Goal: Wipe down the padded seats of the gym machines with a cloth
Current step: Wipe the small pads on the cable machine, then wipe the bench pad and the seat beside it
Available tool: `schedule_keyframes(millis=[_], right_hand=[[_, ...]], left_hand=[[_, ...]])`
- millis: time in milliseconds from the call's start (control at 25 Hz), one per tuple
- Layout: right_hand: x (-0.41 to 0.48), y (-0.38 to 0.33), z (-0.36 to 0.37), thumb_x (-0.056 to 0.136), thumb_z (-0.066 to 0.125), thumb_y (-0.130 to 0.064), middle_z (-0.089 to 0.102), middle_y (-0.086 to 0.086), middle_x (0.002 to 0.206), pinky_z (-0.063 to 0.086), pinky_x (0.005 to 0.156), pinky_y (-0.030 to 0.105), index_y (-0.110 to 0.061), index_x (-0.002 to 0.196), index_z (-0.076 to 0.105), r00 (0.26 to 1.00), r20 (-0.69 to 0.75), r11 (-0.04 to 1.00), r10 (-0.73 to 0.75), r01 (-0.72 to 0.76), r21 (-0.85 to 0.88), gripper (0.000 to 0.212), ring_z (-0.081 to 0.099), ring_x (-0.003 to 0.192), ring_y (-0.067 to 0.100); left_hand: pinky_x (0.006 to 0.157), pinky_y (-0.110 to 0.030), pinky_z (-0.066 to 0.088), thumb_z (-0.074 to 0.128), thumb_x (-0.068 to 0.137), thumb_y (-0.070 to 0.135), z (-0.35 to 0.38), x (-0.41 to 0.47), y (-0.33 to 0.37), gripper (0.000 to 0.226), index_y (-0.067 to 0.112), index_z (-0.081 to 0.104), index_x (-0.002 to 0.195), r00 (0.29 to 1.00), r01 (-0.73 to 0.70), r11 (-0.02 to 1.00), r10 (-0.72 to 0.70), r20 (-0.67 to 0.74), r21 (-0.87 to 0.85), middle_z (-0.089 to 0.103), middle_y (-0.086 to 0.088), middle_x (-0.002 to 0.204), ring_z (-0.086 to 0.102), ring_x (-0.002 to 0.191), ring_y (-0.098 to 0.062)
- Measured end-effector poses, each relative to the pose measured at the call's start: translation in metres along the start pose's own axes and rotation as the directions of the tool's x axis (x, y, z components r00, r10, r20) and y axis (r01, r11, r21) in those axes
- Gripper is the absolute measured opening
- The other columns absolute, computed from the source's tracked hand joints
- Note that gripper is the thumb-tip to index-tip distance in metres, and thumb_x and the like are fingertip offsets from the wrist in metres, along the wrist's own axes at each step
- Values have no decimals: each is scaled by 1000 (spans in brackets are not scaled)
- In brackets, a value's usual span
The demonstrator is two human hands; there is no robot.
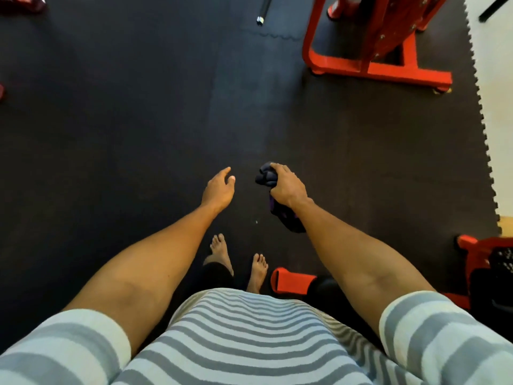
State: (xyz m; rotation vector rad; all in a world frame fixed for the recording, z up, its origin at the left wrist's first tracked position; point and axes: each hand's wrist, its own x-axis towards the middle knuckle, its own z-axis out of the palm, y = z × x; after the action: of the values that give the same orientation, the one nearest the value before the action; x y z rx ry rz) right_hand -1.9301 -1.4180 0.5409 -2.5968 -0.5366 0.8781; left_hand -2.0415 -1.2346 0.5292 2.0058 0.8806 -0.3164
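My right hand (pixel 287 187) grips a bunched dark cloth (pixel 267 176); a tail of it hangs down below my wrist. My left hand (pixel 219 187) is held out beside it, a short gap to the left, fingers relaxed and holding nothing. Both hands hang over the black rubber floor mat (pixel 125 120). No padded seat shows in this view.
A red machine frame (pixel 380 68) stands on the mat at the upper right. Another red machine part (pixel 483 262) and a red foot piece (pixel 291 280) sit at the lower right by my bare feet (pixel 259 269). A dark bar end (pixel 262 12) lies at the top. The mat's toothed edge (pixel 484 134) runs down the right.
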Motion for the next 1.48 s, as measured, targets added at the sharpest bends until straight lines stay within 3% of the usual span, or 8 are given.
schedule_keyframes(millis=[320, 600, 760, 1040, 1160, 1480], right_hand=[[139, -116, -76, 89, 60, -9, 47, -5, 146, 49, 97, 38, -44, 134, 49, 998, -17, 995, -53, 54, 85, 58, 55, 124, 26], [238, -226, -146, 93, 65, -20, 57, -7, 135, 47, 92, 33, -46, 127, 53, 985, -101, 968, -140, 157, 197, 44, 57, 116, 21], [311, -266, -191, 93, 63, -16, 60, -8, 133, 47, 91, 33, -45, 128, 53, 982, -111, 966, -155, 175, 192, 47, 58, 116, 20], [464, -302, -276, 88, 56, -5, 55, -6, 139, 43, 87, 29, -42, 132, 52, 980, -125, 973, -155, 174, 155, 57, 56, 122, 23], [522, -319, -324, 90, 59, -10, 56, -4, 139, 45, 89, 31, -39, 134, 52, 976, -143, 973, -167, 187, 139, 53, 57, 121, 23], [675, -337, -448, 90, 66, -29, 61, -5, 134, 49, 95, 37, -38, 135, 52, 942, -324, 985, -83, 127, 115, 48, 60, 118, 24]], left_hand=[[114, -44, 39, 45, 105, 32, -138, 146, 45, 50, 23, 41, 154, 998, 56, 991, -53, -30, 118, 44, -9, 155, 44, 140, -31], [114, -41, 38, 46, 103, 31, -264, 260, 97, 50, 21, 42, 152, 996, 33, 996, -25, -89, 87, 46, -7, 155, 45, 140, -30], [112, -42, 41, 45, 104, 33, -306, 334, 134, 49, 24, 43, 152, 992, -20, 999, 25, -120, 43, 46, -6, 154, 48, 137, -28], [114, -41, 39, 45, 104, 32, -361, 477, 235, 50, 23, 42, 152, 985, -107, 994, 109, -131, 23, 46, -6, 155, 44, 140, -27], [111, -36, 39, 46, 103, 29, -390, 538, 278, 49, 21, 45, 151, 978, -118, 993, 121, -171, 28, 49, -9, 152, 47, 137, -27], [108, -34, 40, 48, 104, 28, -436, 698, 404, 48, 19, 46, 151, 961, -249, 968, 249, -119, 13, 50, -12, 150, 50, 134, -30]])
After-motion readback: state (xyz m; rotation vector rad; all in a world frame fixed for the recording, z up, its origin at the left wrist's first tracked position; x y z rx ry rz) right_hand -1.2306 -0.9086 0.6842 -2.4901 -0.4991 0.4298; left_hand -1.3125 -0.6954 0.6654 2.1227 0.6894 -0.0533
